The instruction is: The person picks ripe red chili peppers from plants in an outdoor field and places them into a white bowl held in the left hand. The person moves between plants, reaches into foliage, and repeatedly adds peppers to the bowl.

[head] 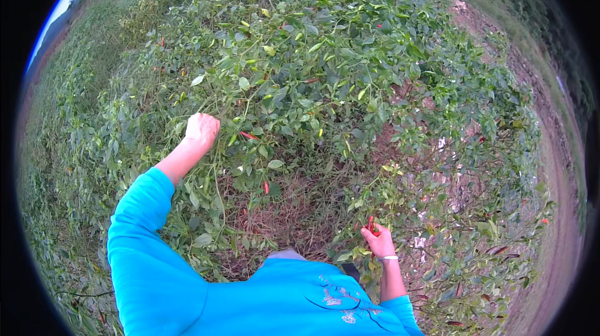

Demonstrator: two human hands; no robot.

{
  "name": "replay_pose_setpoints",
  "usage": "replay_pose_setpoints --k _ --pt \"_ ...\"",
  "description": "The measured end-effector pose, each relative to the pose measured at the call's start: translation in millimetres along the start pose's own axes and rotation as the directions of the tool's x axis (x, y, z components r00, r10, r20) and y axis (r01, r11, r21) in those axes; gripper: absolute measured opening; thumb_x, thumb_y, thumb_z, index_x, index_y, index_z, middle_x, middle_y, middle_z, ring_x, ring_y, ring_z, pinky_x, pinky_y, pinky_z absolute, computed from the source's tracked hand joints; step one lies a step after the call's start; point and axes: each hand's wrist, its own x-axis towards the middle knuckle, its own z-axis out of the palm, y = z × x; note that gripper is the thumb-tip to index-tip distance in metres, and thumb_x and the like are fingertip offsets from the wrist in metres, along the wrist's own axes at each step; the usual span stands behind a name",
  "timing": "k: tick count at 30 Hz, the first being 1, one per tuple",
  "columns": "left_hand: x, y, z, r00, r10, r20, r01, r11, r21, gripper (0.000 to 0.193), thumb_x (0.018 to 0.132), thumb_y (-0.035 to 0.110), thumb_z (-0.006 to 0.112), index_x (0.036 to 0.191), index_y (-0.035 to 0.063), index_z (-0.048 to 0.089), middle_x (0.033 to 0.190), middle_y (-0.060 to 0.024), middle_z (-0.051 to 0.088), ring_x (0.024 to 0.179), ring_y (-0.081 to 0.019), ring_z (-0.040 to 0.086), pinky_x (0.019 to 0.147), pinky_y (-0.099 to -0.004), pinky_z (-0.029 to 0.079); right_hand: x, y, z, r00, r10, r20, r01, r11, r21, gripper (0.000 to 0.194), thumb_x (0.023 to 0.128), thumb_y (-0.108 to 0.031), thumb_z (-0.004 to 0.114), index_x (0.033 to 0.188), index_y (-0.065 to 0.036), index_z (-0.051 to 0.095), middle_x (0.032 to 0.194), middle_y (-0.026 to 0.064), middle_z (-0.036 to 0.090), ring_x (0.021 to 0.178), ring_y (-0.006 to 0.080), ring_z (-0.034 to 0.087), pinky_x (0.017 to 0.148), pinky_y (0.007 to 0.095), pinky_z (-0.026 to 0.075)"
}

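Note:
My left hand (pixel 203 127) is closed among thin green stems of a chili pepper plant (pixel 290 87), at the left of centre; whether stems or a pod are inside the fist cannot be told. Lower right, my right hand (pixel 378 241) is curled around several red chili peppers (pixel 372 227), which stick out above the thumb. A pale band circles that wrist. Between the hands, a red chili pepper (pixel 249 135) hangs right of my left hand, and another red pod (pixel 266 187) hangs lower down. Green chili peppers (pixel 316 47) show among the leaves higher up.
Dense chili plants spread across both sides. Dry grass and bare soil (pixel 290 209) lie low between the branches in front of me. Dark red pods (pixel 500 250) hang at the lower right. A dirt track (pixel 558 223) curves along the right edge.

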Motion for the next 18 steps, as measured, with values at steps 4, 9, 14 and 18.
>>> replay_pose_setpoints --k 4,9,14,18 --pt "-3.3 3.2 -14.9 0.996 -0.016 0.088 0.021 0.998 -0.055 0.013 0.069 0.009 0.05 0.067 0.0109 0.063 0.07 -0.0083 0.062 0.07 -0.0209 0.061 0.061 -0.0299 0.048 3.6 5.3 -3.1 0.995 -0.099 -0.009 0.098 0.991 -0.088 0.019 0.074 -0.021 0.061 0.08 -0.003 0.059 0.056 0.0006 0.053 0.051 0.0066 0.046 0.048 0.0241 0.039" --pt "-11.4 13.1 -31.3 0.982 -0.003 0.188 0.057 0.957 -0.284 0.016 0.067 0.009 0.047 0.07 0.0026 0.062 0.073 -0.0124 0.062 0.074 -0.0262 0.06 0.067 -0.034 0.048 0.0 -1.1 0.2 0.995 -0.096 -0.026 0.092 0.989 -0.119 0.022 0.074 -0.023 0.061 0.081 -0.002 0.059 0.056 0.0017 0.053 0.052 0.0066 0.044 0.05 0.0254 0.04" --pt "-13.4 9.4 -33.5 0.902 0.154 0.404 0.273 0.521 -0.808 0.016 0.059 0.008 0.051 0.047 -0.0022 0.05 0.044 -0.0126 0.048 0.042 -0.0191 0.047 0.043 -0.0315 0.037 0.4 6.6 5.8 0.991 -0.122 -0.054 0.118 0.99 -0.072 0.02 0.074 -0.022 0.061 0.08 -0.003 0.058 0.057 0.0028 0.054 0.053 0.0075 0.044 0.052 0.0256 0.04" --pt "-38.7 13.3 -72.2 0.916 0.167 0.364 0.298 0.323 -0.898 0.018 0.058 0.007 0.051 0.043 -0.0017 0.045 0.04 -0.0061 0.039 0.038 -0.0119 0.037 0.038 -0.0295 0.029 -7.9 5.0 5.0 0.991 -0.102 -0.083 0.097 0.994 -0.058 0.014 0.076 -0.017 0.06 0.078 -0.003 0.057 0.057 -0.0015 0.051 0.051 0.005 0.042 0.048 0.0222 0.036"
